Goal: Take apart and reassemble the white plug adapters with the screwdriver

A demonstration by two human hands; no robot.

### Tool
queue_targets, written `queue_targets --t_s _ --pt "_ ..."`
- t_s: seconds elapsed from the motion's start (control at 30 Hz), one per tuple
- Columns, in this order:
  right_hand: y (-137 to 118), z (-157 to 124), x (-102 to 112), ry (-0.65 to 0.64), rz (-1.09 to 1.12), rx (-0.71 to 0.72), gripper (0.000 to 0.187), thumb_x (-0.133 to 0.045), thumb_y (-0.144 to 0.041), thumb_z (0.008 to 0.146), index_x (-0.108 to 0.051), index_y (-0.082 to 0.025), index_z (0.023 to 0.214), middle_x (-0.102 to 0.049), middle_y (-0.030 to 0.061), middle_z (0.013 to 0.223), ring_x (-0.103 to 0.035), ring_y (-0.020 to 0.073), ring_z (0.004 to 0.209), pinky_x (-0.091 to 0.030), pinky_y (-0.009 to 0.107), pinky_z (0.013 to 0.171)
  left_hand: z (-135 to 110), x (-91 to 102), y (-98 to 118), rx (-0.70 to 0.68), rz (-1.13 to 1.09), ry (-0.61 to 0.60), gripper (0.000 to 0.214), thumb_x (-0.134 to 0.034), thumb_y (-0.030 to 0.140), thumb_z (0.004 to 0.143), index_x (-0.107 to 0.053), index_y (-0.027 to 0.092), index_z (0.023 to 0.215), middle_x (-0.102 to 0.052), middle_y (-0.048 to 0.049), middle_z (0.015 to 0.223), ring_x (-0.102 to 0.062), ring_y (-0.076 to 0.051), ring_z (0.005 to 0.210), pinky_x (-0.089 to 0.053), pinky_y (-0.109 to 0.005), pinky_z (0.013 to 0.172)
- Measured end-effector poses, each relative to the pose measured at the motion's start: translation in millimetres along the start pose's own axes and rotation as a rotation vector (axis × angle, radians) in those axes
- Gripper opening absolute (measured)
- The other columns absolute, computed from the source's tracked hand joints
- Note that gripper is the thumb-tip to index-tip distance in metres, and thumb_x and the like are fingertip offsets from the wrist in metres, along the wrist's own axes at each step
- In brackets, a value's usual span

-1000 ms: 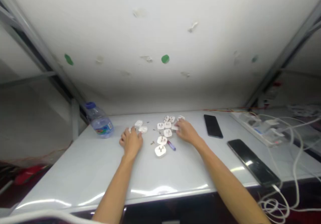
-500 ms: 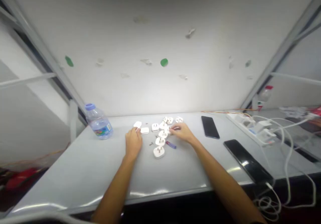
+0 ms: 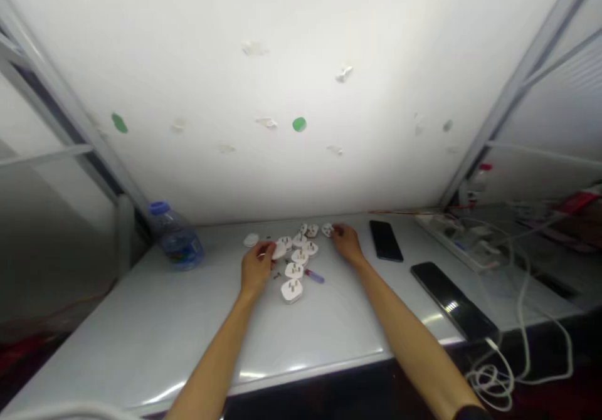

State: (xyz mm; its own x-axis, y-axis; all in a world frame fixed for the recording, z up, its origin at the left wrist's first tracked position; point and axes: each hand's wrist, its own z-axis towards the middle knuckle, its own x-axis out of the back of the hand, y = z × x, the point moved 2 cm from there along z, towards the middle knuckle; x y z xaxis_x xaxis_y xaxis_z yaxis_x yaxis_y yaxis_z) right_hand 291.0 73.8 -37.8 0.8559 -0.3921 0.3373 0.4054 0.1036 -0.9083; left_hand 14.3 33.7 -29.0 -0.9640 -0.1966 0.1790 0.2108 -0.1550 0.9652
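My left hand (image 3: 257, 267) is half closed, fingertips pinching a white 3-pin plug (image 3: 279, 251) at the left edge of the plug cluster (image 3: 294, 271) on the white table (image 3: 141, 351). My right hand (image 3: 347, 244) is curled, fingertips on a second plug (image 3: 327, 229) at the far end; I cannot tell if it is gripped. Most pins point up.

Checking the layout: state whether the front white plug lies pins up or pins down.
Pins up: the white plug lies flat on the table, its metal pins standing upward.

White table (image 3: 117, 345) with white plug adapters (image 3: 291, 290), a water bottle (image 3: 176, 244), 2 black phones (image 3: 385, 240), a power strip (image 3: 451, 241)
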Motion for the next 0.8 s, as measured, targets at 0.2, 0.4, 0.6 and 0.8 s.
queue_targets --t_s 0.2,0.4,0.6,0.8 --pt "2.7 -6.9 -7.7 -0.107 0.200 -0.162 0.023 -0.073 -0.025 0.064 -0.066 -0.016 0.084 -0.070 0.0045 0.065 -0.068 0.0209 0.064 -0.056 0.036 0.068 -9.8 -14.6 5.3 0.161 -0.299 -0.198 0.055 -0.083 0.043 0.064 -0.068 0.015 0.108 -0.072 -0.0046 0.085 -0.069 -0.016 0.061 -0.057 -0.030 0.063" --pt "-12.7 -22.3 -9.7 -0.202 0.442 -0.244 0.033 -0.082 -0.025 0.055 -0.065 -0.018 0.082 -0.069 0.0019 0.062 -0.070 0.0217 0.062 -0.060 0.040 0.068 -16.4 -14.9 13.8 0.265 -0.520 -0.265 0.052 -0.086 0.033 0.063 -0.067 0.015 0.109 -0.073 -0.0056 0.097 -0.074 -0.021 0.081 -0.059 -0.039 0.087" --pt "-47.3 -46.6 -21.1 -0.284 0.628 -0.186 0.052 -0.087 -0.039 0.053 -0.070 -0.013 0.095 -0.071 0.0033 0.075 -0.073 0.0232 0.075 -0.058 0.042 0.083 -20.1 -15.8 21.9 0.325 -0.648 -0.305 0.036 -0.082 0.022 0.070 -0.068 0.015 0.102 -0.073 -0.0074 0.101 -0.073 -0.018 0.085 -0.060 -0.032 0.084" --pt "-63.0 -66.5 -36.1 -0.371 0.636 -0.190 0.046 -0.088 -0.036 0.054 -0.073 -0.015 0.091 -0.069 0.0012 0.072 -0.071 0.0207 0.070 -0.058 0.039 0.078 -17.1 -11.2 19.2 0.415 -0.652 -0.220 0.028 -0.076 0.020 0.076 -0.064 0.019 0.102 -0.072 -0.0031 0.092 -0.071 -0.014 0.074 -0.058 -0.024 0.064"
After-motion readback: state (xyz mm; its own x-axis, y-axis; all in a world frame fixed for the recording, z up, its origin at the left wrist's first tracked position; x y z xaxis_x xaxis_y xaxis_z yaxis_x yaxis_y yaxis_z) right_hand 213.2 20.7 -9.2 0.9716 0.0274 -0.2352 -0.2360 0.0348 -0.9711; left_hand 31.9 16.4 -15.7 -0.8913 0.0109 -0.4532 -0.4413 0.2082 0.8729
